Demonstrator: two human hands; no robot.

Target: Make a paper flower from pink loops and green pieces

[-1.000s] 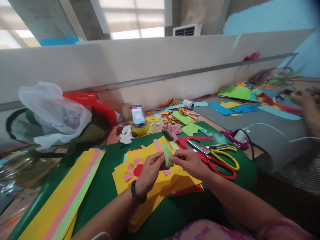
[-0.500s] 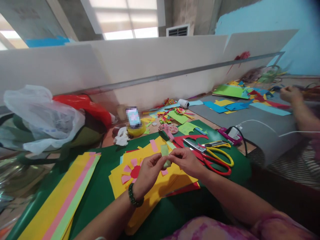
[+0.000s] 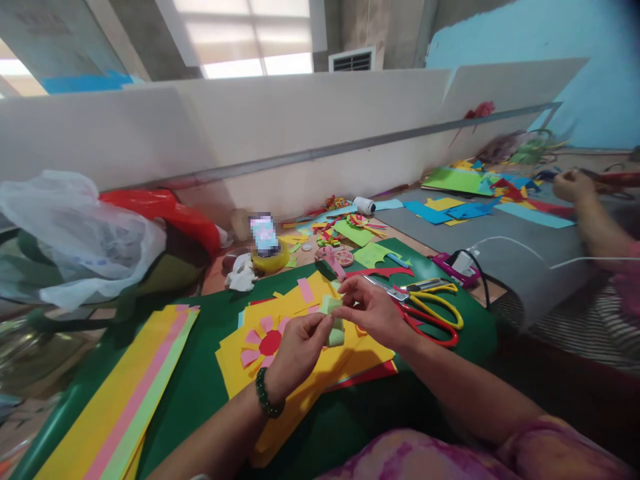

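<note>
My left hand (image 3: 304,343), with a dark green bead bracelet (image 3: 267,395) at its wrist, pinches a small folded strip of light green paper (image 3: 335,335) between thumb and fingers. On the other side of the strip is my right hand (image 3: 375,313); its thumb tip is at the paper and its forefinger stands apart from the thumb. Below both hands lie stacked yellow paper sheets (image 3: 295,380). On them is a flower with a red paper disc (image 3: 271,343) and pink petals (image 3: 250,358), partly hidden by my left hand.
Red-handled scissors (image 3: 435,330) and yellow-handled scissors (image 3: 443,303) lie right of my hands. Yellow, pink and green paper strips (image 3: 125,387) lie at left on the green mat (image 3: 200,373). A phone (image 3: 265,233) leans on a tape roll (image 3: 273,259). A co-worker's hand (image 3: 575,187) is at far right.
My right forefinger has lifted away from the green paper strip, where both hands pinched it before. The strip now shows a folded lower part under my left fingertips.
</note>
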